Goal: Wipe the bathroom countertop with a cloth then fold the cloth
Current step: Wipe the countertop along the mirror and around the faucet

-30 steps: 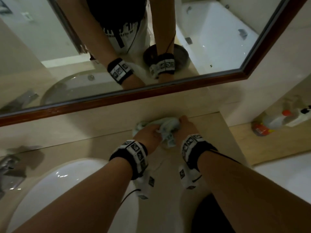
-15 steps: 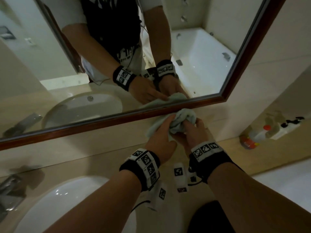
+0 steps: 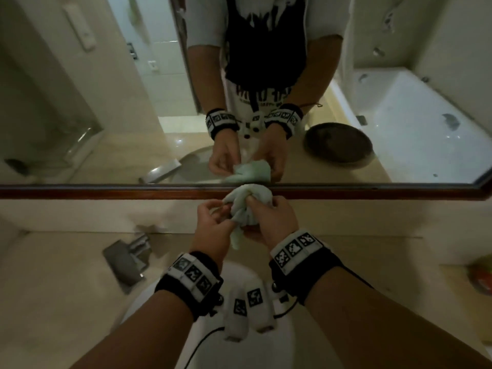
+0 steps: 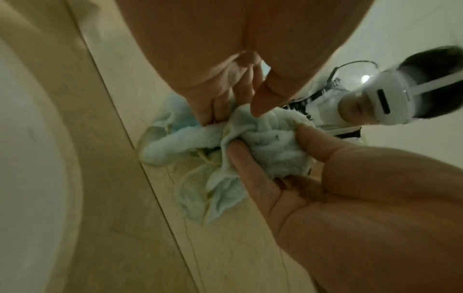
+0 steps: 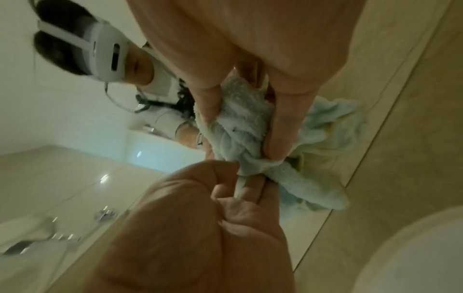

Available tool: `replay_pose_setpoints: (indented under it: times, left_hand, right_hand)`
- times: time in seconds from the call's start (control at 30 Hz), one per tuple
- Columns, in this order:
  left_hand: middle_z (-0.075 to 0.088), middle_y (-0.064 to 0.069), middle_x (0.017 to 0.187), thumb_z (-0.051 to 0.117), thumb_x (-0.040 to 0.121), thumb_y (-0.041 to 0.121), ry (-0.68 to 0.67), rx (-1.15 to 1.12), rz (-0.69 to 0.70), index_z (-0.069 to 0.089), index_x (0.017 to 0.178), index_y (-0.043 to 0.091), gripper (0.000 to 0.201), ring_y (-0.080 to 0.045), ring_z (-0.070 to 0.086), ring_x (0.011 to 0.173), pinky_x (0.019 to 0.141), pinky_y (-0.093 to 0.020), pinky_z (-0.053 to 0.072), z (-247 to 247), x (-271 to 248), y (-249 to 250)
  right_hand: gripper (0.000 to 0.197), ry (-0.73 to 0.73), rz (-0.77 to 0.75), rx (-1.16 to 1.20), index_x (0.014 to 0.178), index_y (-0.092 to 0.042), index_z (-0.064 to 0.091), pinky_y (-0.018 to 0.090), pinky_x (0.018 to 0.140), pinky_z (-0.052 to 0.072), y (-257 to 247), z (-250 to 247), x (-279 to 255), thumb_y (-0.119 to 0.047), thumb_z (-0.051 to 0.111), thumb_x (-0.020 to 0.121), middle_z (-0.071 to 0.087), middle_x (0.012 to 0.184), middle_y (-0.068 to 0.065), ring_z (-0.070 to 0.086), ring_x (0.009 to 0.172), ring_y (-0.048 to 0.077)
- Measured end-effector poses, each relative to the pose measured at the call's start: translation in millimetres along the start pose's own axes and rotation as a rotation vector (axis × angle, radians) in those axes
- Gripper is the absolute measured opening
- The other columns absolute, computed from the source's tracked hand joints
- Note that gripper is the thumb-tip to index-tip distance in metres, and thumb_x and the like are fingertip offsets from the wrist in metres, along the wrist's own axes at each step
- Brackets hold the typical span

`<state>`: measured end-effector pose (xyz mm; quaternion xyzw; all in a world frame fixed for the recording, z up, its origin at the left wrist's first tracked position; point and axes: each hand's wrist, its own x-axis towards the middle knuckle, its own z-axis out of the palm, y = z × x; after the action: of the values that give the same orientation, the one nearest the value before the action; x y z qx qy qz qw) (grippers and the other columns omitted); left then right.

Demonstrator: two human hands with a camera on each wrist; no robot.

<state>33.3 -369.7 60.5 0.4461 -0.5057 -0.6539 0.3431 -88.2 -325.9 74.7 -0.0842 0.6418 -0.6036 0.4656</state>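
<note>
A pale blue-green terry cloth [image 3: 249, 209] is bunched up and held in the air just below the mirror frame, above the beige countertop [image 3: 66, 275]. My right hand [image 3: 266, 209] grips the bunched part, thumb [image 5: 208, 103] on one side and fingers [image 5: 283, 128] on the other. My left hand [image 3: 223, 213] pinches a loose edge of the cloth [image 4: 270, 150] between thumb [image 4: 263, 99] and fingertips. A flap of the cloth [image 5: 313, 190] hangs free below both hands.
A white oval sink [image 3: 159, 296] lies under my forearms, with a metal faucet [image 3: 127, 258] to its left. A wood-framed mirror [image 3: 106, 191] runs along the back wall. A red and orange item [image 3: 482, 278] sits at the far right edge.
Both hands lifted the cloth off the counter by the back wall and carried it left, over the sink. The left hand shifted from the bunch to pinching a loose edge.
</note>
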Motion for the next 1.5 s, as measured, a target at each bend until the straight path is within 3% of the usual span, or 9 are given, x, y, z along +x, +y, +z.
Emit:
replay_pose_setpoints:
  times: [0.07, 0.2, 0.33, 0.57, 0.83, 0.97, 1.1, 1.23, 1.5]
  left_hand:
    - [0.067, -0.016, 0.111, 0.055, 0.085, -0.010, 0.081, -0.034, -0.046, 0.052, 0.109, 0.012, 0.033, -0.028, 0.067, 0.098, 0.082, -0.040, 0.057, -30.1, 9.0, 2.3]
    - [0.067, -0.025, 0.109, 0.059, 0.093, 0.006, 0.072, -0.078, -0.171, 0.064, 0.107, 0.005, 0.015, -0.033, 0.065, 0.099, 0.093, -0.046, 0.053, -91.4, 29.5, 5.8]
    - [0.074, -0.006, 0.112, 0.064, 0.077, 0.066, -0.079, 0.186, -0.263, 0.071, 0.107, 0.022, 0.053, -0.025, 0.067, 0.109, 0.104, -0.049, 0.049, -96.3, 48.4, 3.4]
    - [0.070, -0.002, 0.122, 0.041, 0.065, 0.095, -0.156, 0.481, -0.144, 0.064, 0.123, 0.035, 0.087, -0.030, 0.065, 0.112, 0.099, -0.056, 0.050, -36.8, 74.2, -28.9]
    - [0.062, -0.009, 0.135, 0.034, 0.101, 0.057, -0.355, 0.685, -0.051, 0.059, 0.137, 0.016, 0.060, -0.029, 0.059, 0.117, 0.099, -0.037, 0.046, 102.7, 26.4, -6.2]
    - [0.066, -0.013, 0.125, 0.032, 0.103, 0.053, -0.434, 0.723, -0.013, 0.062, 0.129, 0.012, 0.058, -0.027, 0.058, 0.100, 0.081, -0.030, 0.040, 180.8, 12.5, -17.9]
    - [0.066, -0.011, 0.124, 0.031, 0.103, 0.054, -0.521, 0.726, 0.009, 0.064, 0.128, 0.013, 0.058, -0.029, 0.060, 0.108, 0.079, -0.027, 0.037, 258.5, -1.5, -30.6]
    - [0.067, -0.015, 0.123, 0.032, 0.105, 0.046, -0.670, 0.767, 0.058, 0.063, 0.127, 0.011, 0.051, -0.031, 0.062, 0.110, 0.081, -0.028, 0.041, 322.0, -12.0, -37.4]
    - [0.064, -0.010, 0.128, 0.030, 0.104, 0.051, -0.851, 0.837, 0.060, 0.063, 0.128, 0.012, 0.056, -0.026, 0.056, 0.119, 0.090, -0.028, 0.036, 366.6, -12.8, -47.7]
  right_hand:
    - [0.035, -0.033, 0.006, -0.021, 0.111, -0.009, 0.057, 0.029, 0.048, 0.058, 2.6, 32.1, -2.1, -0.028, 0.073, 0.085, 0.065, 0.097, 0.013, 0.069, 0.079, 0.027]
    - [0.041, -0.085, 0.075, 0.015, 0.118, -0.008, 0.056, 0.050, 0.066, 0.062, 10.6, 80.9, -1.0, -0.027, 0.072, 0.086, 0.067, 0.108, 0.020, 0.071, 0.088, 0.037]
    - [0.037, -0.096, 0.067, 0.042, 0.120, -0.005, 0.053, 0.052, 0.073, 0.061, 16.9, 84.1, 0.1, -0.025, 0.066, 0.091, 0.065, 0.115, 0.024, 0.070, 0.096, 0.041]
    - [0.032, 0.021, 0.036, 0.233, 0.121, -0.001, 0.058, 0.050, 0.069, 0.062, 14.9, 28.0, 3.7, -0.018, 0.063, 0.094, 0.068, 0.111, 0.025, 0.071, 0.090, 0.039]
    - [0.032, 0.193, 0.011, 0.270, 0.118, -0.002, 0.057, 0.056, 0.077, 0.059, -11.6, -101.6, 11.1, -0.024, 0.062, 0.095, 0.067, 0.111, 0.021, 0.070, 0.095, 0.039]
    - [0.026, 0.281, -0.028, 0.302, 0.116, -0.008, 0.059, 0.049, 0.069, 0.062, -26.7, -175.5, 12.4, -0.023, 0.061, 0.096, 0.067, 0.111, 0.018, 0.070, 0.093, 0.039]
    - [0.027, 0.364, -0.072, 0.300, 0.117, -0.007, 0.060, 0.047, 0.068, 0.061, -42.4, -250.9, 17.5, -0.023, 0.059, 0.096, 0.065, 0.112, 0.019, 0.069, 0.096, 0.041]
    - [0.026, 0.489, -0.084, 0.297, 0.116, -0.007, 0.058, 0.054, 0.076, 0.060, -60.8, -309.9, 21.7, -0.023, 0.058, 0.095, 0.065, 0.109, 0.017, 0.068, 0.094, 0.038]
    - [0.016, 0.577, -0.068, 0.345, 0.108, -0.008, 0.055, 0.046, 0.059, 0.055, -79.2, -353.2, 24.3, -0.023, 0.051, 0.101, 0.061, 0.093, 0.014, 0.063, 0.082, 0.035]
